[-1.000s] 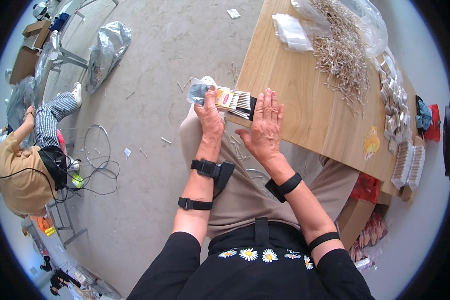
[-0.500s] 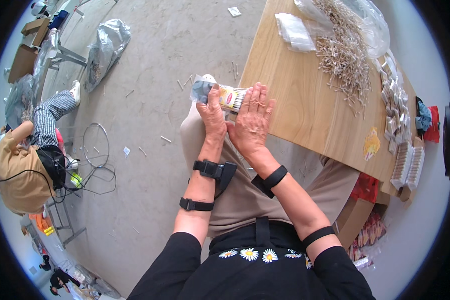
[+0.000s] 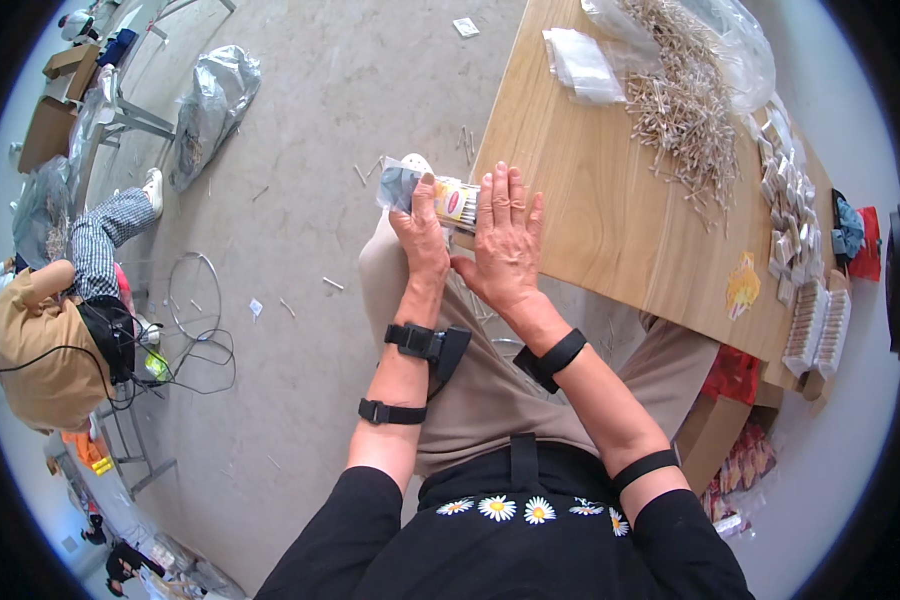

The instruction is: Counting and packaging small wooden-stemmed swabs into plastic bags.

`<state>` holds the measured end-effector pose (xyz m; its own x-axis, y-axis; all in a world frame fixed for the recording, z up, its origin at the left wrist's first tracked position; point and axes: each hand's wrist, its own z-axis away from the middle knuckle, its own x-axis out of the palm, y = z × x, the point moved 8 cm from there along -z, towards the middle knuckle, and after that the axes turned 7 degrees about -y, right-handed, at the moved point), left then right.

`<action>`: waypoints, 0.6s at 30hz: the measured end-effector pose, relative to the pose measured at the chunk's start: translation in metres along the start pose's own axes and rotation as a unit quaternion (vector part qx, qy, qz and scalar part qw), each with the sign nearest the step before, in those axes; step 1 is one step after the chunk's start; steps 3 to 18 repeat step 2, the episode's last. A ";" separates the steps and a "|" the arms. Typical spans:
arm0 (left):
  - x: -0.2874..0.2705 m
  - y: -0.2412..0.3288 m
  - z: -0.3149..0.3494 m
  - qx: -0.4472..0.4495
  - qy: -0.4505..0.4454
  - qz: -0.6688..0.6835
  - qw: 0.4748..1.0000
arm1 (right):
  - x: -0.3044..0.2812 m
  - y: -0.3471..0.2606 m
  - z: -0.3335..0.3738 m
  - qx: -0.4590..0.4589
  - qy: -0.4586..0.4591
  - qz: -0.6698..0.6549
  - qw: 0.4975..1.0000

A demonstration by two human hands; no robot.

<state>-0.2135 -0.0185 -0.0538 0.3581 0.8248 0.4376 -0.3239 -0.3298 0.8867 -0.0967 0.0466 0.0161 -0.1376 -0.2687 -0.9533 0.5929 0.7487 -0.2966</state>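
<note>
My left hand [image 3: 419, 232] grips a clear plastic pack of cotton swabs [image 3: 455, 203] with a yellow and white label, its thumb lying across the top. The pack's bag end sticks out to the left, past the thumb. My right hand [image 3: 508, 240] is held flat, fingers stretched out, at the swab tips on the pack's right end; nothing is gripped in it. Both hands are above my knee, beside the corner of the wooden table [image 3: 610, 200]. The pack's underside is hidden.
On the table lie a heap of loose cotton swabs [image 3: 685, 120], flat plastic bags [image 3: 585, 65], a yellow label [image 3: 742, 285] and a row of filled packs [image 3: 790, 200]. Below stands a cardboard box [image 3: 708, 435]. A co-worker [image 3: 45, 335] sits at the left. Stray swabs [image 3: 333, 283] dot the floor.
My right hand has shifted slightly left and turned more upright, still against the pack's end. My left hand keeps its hold on the pack, nearly unmoved.
</note>
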 end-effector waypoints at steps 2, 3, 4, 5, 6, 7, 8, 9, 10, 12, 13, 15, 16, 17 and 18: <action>0.003 0.004 0.002 0.024 -0.008 0.014 1.000 | 0.006 -0.002 0.001 0.001 -0.023 0.014 1.000; 0.003 0.004 0.002 0.024 -0.008 0.014 1.000 | 0.006 -0.002 0.001 0.001 -0.023 0.014 1.000; 0.003 0.004 0.002 0.024 -0.008 0.014 1.000 | 0.006 -0.002 0.001 0.001 -0.023 0.014 1.000; 0.003 0.004 0.002 0.024 -0.008 0.014 1.000 | 0.006 -0.002 0.001 0.001 -0.023 0.014 1.000; 0.003 0.004 0.002 0.024 -0.008 0.014 1.000 | 0.006 -0.002 0.001 0.001 -0.023 0.014 1.000; 0.003 0.004 0.002 0.024 -0.008 0.014 1.000 | 0.006 -0.002 0.001 0.001 -0.023 0.014 1.000; 0.003 0.004 0.002 0.024 -0.008 0.014 1.000 | 0.006 -0.002 0.001 0.001 -0.023 0.014 1.000; 0.003 0.004 0.002 0.024 -0.008 0.014 1.000 | 0.006 -0.002 0.001 0.001 -0.023 0.014 1.000; 0.003 0.004 0.002 0.024 -0.008 0.014 1.000 | 0.006 -0.002 0.001 0.001 -0.023 0.014 1.000; 0.003 0.004 0.002 0.024 -0.008 0.014 1.000 | 0.006 -0.002 0.001 0.001 -0.023 0.014 1.000; 0.003 0.004 0.002 0.024 -0.008 0.014 1.000 | 0.006 -0.002 0.001 0.001 -0.023 0.014 1.000; 0.003 0.004 0.002 0.024 -0.008 0.014 1.000 | 0.006 -0.002 0.001 0.001 -0.023 0.014 1.000; 0.003 0.004 0.002 0.024 -0.008 0.014 1.000 | 0.006 -0.002 0.001 0.001 -0.023 0.014 1.000; 0.003 0.004 0.002 0.024 -0.008 0.014 1.000 | 0.006 -0.002 0.001 0.001 -0.023 0.014 1.000; 0.003 0.004 0.002 0.024 -0.008 0.014 1.000 | 0.006 -0.002 0.001 0.001 -0.023 0.014 1.000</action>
